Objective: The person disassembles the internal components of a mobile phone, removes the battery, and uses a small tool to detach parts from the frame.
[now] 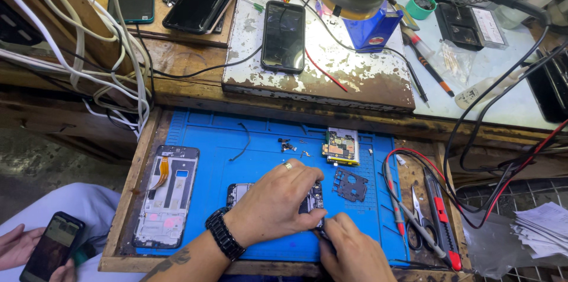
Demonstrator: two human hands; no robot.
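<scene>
From the head view, the left hand [278, 199] lies flat, fingers spread, pressing an opened phone [313, 198] onto the blue mat [236, 134] in the table drawer. The right hand [354, 252], fingers pressed together, pinches a thin tool [320, 235] at the phone's lower edge. A circuit board [341, 146] and a phone frame [167, 194] lie nearby

Left hand [278, 199]: palm down, fingers curled and pressing flat, ring on one finger, black watch at the wrist, forearm entering from bottom centre. Right hand [352, 252]: just beside it, fingertips pinched together near the left fingers.
</scene>
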